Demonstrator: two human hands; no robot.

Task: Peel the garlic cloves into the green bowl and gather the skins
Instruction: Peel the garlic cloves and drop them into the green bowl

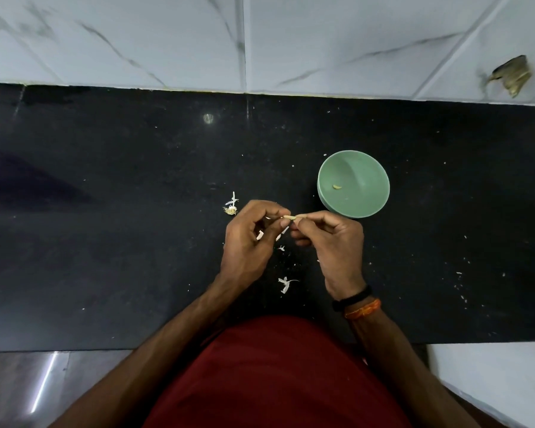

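Note:
My left hand [250, 239] and my right hand [331, 242] meet above the black counter [105, 211], both pinching a small pale garlic clove [291, 217] between their fingertips. More white bits show inside my curled left fingers. The green bowl [353, 168] stands just beyond my right hand, and one peeled clove [337, 187] lies in it. White garlic skins lie on the counter: a clump [231, 206] left of my left hand, a piece [286, 284] between my wrists, and small scraps [281, 248] under my hands.
A white marble-tiled wall [260, 41] rises behind the counter, with a brown chipped patch [515, 75] at the far right. Fine white crumbs dot the counter's right side [460, 282]. The counter's front edge runs just before my red shirt [275, 375].

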